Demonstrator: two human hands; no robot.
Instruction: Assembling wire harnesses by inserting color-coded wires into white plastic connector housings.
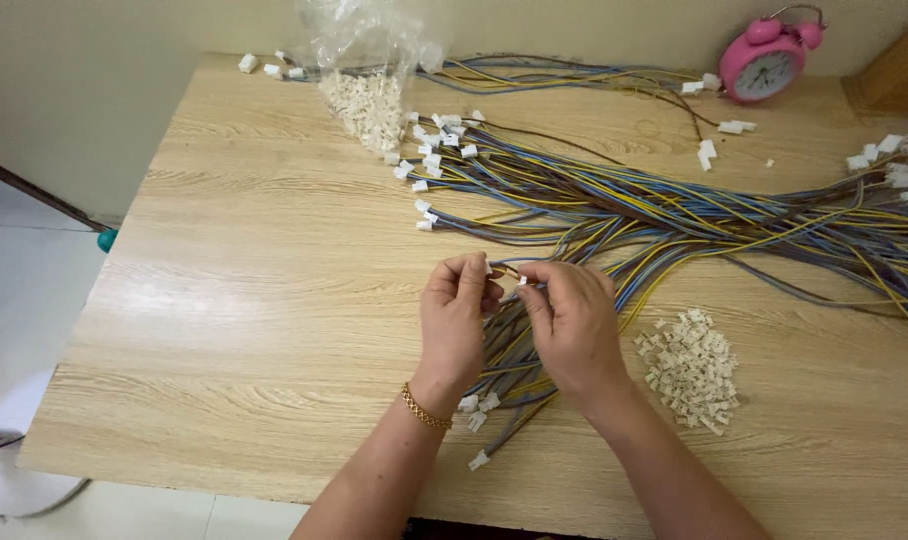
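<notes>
My left hand (456,315) and my right hand (574,320) meet over the middle of a wooden table (254,300). Both pinch wire ends between thumb and forefinger. My right fingertips hold a small white plastic connector (522,281) at the end of a thin wire. A gold bracelet (424,408) sits on my left wrist. Under both hands runs a thick bundle of blue, yellow and grey wires (674,215), some ends tipped with white connectors (477,408).
A loose pile of small white connectors (692,368) lies right of my right hand. A clear plastic bag of more connectors (369,85) stands at the back. A pink alarm clock (766,62) sits far right. The table's left edge drops to a tiled floor.
</notes>
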